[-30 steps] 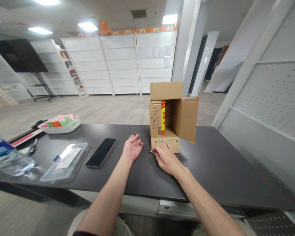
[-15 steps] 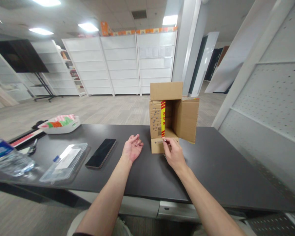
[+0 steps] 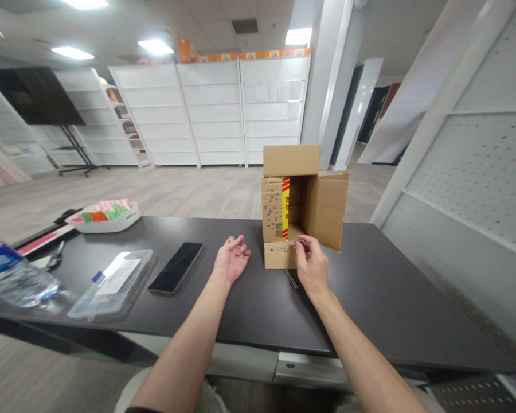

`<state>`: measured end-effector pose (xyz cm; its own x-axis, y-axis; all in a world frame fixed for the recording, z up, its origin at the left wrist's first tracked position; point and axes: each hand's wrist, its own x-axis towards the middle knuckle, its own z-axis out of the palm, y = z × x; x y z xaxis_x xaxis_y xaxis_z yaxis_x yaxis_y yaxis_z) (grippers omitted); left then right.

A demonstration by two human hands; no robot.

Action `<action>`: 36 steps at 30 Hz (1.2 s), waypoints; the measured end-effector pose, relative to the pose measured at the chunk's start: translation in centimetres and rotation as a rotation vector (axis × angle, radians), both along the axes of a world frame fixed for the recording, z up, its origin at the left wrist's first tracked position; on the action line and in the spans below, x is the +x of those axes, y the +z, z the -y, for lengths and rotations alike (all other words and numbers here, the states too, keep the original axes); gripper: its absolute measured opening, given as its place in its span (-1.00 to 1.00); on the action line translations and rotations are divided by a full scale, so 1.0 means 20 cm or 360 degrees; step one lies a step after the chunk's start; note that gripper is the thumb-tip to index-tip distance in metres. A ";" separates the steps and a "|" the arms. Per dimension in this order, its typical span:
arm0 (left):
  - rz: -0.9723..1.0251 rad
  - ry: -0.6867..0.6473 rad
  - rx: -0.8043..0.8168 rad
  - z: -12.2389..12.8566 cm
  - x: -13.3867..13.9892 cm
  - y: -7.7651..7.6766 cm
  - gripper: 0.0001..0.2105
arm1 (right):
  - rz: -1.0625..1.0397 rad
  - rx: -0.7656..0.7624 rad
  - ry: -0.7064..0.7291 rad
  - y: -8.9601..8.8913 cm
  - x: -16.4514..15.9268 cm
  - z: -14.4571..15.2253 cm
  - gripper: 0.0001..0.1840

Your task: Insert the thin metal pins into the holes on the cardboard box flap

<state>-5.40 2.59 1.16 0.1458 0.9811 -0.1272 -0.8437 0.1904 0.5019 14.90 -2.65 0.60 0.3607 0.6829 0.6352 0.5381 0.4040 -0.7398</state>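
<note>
A brown cardboard box [image 3: 272, 209] stands on the dark tabletop with its opening toward me and its flaps spread. Small round grey studs dot its left flap, beside a yellow-and-red tape strip [image 3: 285, 207]. More of them run in a row along the lower flap [image 3: 275, 261]. At the right part of that row is my right hand [image 3: 313, 265], thumb and index finger pinched; what is between them is too small to name. Left of the box, my left hand [image 3: 232, 263] lies palm up on the table, fingers loosely curled and partly apart, with nothing visible in it.
A black phone [image 3: 177, 268] and a clear plastic case [image 3: 112, 284] with a paper label lie to the left. Beyond them are a water bottle [image 3: 15, 272] and a white basket [image 3: 129, 218] of colourful packets. A perforated panel [image 3: 477, 166] borders the table's right side.
My right hand has shifted right along the lower flap, uncovering more of the row of studs. My left hand and the box have stayed in place.
</note>
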 end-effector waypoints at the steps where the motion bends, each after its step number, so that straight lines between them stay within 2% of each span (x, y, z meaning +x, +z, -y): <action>1: 0.0000 -0.0001 0.0001 0.00 0.00 0.00 -0.75 | 0.0000 -0.0002 -0.0002 0.00 0.00 0.00 -0.77; 36: -0.0030 0.0016 0.0005 0.01 0.00 0.01 -0.74 | 0.0123 -0.0124 0.0162 -0.05 0.02 -0.04 -0.77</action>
